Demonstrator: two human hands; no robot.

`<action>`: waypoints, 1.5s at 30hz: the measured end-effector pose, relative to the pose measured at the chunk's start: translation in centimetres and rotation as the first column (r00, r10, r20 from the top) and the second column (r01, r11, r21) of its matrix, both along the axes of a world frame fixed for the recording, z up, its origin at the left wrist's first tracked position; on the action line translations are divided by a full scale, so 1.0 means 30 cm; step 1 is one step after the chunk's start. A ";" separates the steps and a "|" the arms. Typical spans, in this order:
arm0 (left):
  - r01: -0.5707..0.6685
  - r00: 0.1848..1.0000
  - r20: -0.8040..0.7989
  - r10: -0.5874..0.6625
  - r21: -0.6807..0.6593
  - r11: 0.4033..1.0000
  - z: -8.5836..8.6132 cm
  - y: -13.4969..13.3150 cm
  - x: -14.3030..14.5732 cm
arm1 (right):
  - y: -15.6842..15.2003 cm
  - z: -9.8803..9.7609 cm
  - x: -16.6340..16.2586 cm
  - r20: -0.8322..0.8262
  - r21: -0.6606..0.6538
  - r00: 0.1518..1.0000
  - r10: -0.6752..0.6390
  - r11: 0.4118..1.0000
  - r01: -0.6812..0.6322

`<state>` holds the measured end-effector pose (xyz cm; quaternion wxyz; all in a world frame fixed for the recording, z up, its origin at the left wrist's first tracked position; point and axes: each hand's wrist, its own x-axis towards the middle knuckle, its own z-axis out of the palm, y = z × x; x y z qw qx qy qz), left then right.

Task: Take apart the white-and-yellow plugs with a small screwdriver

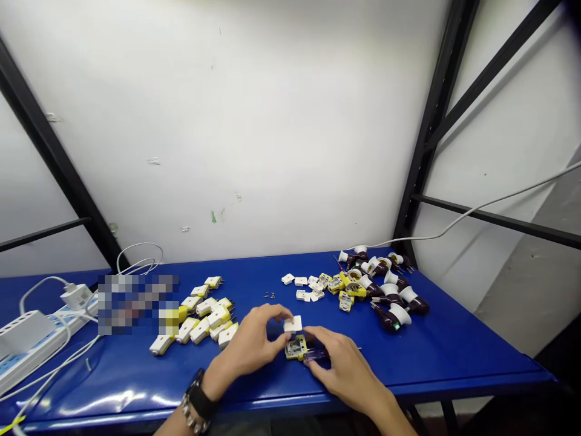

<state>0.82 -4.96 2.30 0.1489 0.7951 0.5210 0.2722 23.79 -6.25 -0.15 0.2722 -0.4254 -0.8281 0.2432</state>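
My left hand (252, 342) pinches a small white plug cover (293, 324) between thumb and fingers, a little above the table. Just below it sits a yellow plug half (296, 347) with its inside facing up and metal parts showing. My right hand (342, 366) is closed around a screwdriver (316, 355) with a clear purplish handle; its shaft points away to the right. The right fingertips are beside the yellow half, and I cannot tell whether they touch it. A few tiny screws (272, 295) lie beyond my left hand.
Assembled white-and-yellow plugs (200, 330) lie in a group at left. Loose white covers (301, 281) and open yellow halves (345, 301) are spread at the back right, beside dark lamp holders (393, 315) with white rims. A power strip (27, 363) with cables occupies the far left.
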 end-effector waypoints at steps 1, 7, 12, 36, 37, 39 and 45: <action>0.011 0.999 0.031 -0.010 -0.024 1.000 -0.009 -0.035 -0.008 | 0.003 -0.007 -0.001 0.007 -0.006 1.000 -0.004 1.000 0.004; 0.044 0.991 0.132 -0.033 -0.079 0.996 -0.066 -0.097 0.001 | 0.011 -0.023 -0.002 0.041 -0.044 0.998 -0.047 0.998 0.049; 0.036 0.974 0.225 -0.023 -0.052 0.998 -0.091 -0.076 0.012 | -0.001 0.017 -0.009 0.024 0.005 0.999 0.027 1.000 -0.027; 0.219 0.972 0.105 -0.213 -0.053 0.974 -0.046 -0.059 -0.033 | -0.011 0.045 -0.009 0.061 0.032 0.996 0.066 0.997 -0.068; 0.213 0.974 0.096 -0.208 -0.052 0.976 -0.048 -0.062 -0.033 | -0.012 0.047 -0.009 0.064 0.032 0.996 0.066 0.997 -0.068; 0.217 0.975 0.065 -0.214 -0.042 0.975 -0.049 -0.069 -0.030 | -0.011 0.050 -0.009 0.073 0.036 0.995 0.068 0.997 -0.071; 0.246 0.968 -0.064 -0.243 0.042 0.968 -0.052 -0.087 -0.001 | -0.007 0.036 -0.013 0.101 0.054 0.994 0.050 0.997 -0.056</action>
